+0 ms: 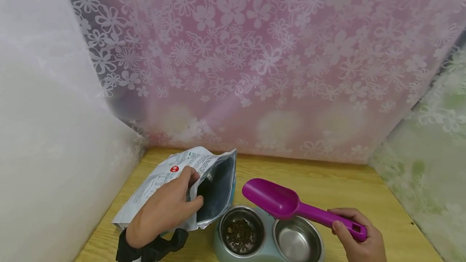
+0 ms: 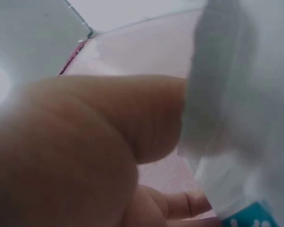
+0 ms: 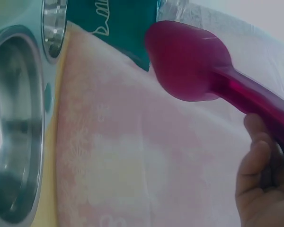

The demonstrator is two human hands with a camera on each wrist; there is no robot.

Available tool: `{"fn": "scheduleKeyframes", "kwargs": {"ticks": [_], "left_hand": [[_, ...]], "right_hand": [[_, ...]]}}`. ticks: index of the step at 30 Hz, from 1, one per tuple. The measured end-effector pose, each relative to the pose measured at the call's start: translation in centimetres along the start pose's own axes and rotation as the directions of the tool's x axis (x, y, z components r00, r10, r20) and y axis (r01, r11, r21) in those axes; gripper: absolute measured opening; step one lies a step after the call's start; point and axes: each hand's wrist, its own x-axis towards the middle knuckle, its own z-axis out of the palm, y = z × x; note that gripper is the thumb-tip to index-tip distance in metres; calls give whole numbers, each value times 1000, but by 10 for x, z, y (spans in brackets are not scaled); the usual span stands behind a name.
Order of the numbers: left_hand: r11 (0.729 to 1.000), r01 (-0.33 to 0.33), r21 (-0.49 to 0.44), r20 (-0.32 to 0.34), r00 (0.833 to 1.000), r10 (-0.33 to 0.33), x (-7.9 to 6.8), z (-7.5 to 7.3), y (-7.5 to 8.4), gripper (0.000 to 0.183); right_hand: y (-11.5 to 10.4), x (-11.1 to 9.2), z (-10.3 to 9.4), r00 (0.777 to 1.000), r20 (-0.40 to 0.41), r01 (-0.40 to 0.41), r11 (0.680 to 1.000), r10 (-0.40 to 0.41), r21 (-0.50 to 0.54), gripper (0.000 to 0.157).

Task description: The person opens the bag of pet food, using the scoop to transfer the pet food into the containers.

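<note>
A person's two bare hands work above a light wooden table (image 1: pixel 342 185), seen from the head camera. A large silvery-white bag (image 1: pixel 154 187) lies on its side at the left of the table, its front covered in small print with a round red mark (image 1: pixel 174 169). Its mouth gapes toward the right, showing a dark, shiny lining. The left hand (image 1: pixel 172 199) pinches the edge of that mouth between thumb and fingers; a black band (image 1: pixel 149 249) circles the wrist.

The right hand (image 1: pixel 372 246) grips the end of a purple scoop (image 1: pixel 280 202), fingers and thumb curled around the handle. The scoop is held in the air, its hollow side up and its rounded tip pointing left, toward the bag's mouth — near the bag but apart from it.

Below the scoop, at the lower edge of the view, stands a pale blue-green feeder (image 1: pixel 268 229) with two round metal bowls side by side. The left bowl (image 1: pixel 241 212) holds brown kibble (image 1: pixel 240 235); the right bowl (image 1: pixel 296 242) shows its bright metal bottom.

Behind the table hangs a pink sheet (image 1: pixel 255 72) with white flowers — flanked by a white sheet (image 1: pixel 54 132) on the left and a pale green patterned one on the right. The left wrist view is blurred, with fingers against the bag close up.
</note>
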Motion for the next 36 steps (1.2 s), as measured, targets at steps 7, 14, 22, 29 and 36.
{"fn": "scheduleKeyframes", "kwargs": {"ticks": [7, 14, 22, 29, 36], "left_hand": [[999, -9, 41, -26, 1000, 10, 1, 2, 0, 40], [997, -3, 77, -93, 996, 11, 6, 9, 4, 40], [972, -82, 222, -212, 968, 131, 14, 12, 9, 33], [926, -116, 359, -363, 897, 252, 15, 13, 5, 34], [913, -202, 355, -424, 836, 350, 15, 7, -8, 34]], "right_hand": [[-5, 13, 17, 991, 57, 110, 973, -124, 205, 15], [-11, 17, 42, 956, 230, 167, 983, -181, 80, 21], [-22, 21, 72, 856, 323, 388, 914, -405, 116, 30], [-32, 28, 88, 769, 381, 532, 844, -514, 66, 32], [-44, 31, 99, 693, 441, 661, 747, -570, -74, 30]]}}
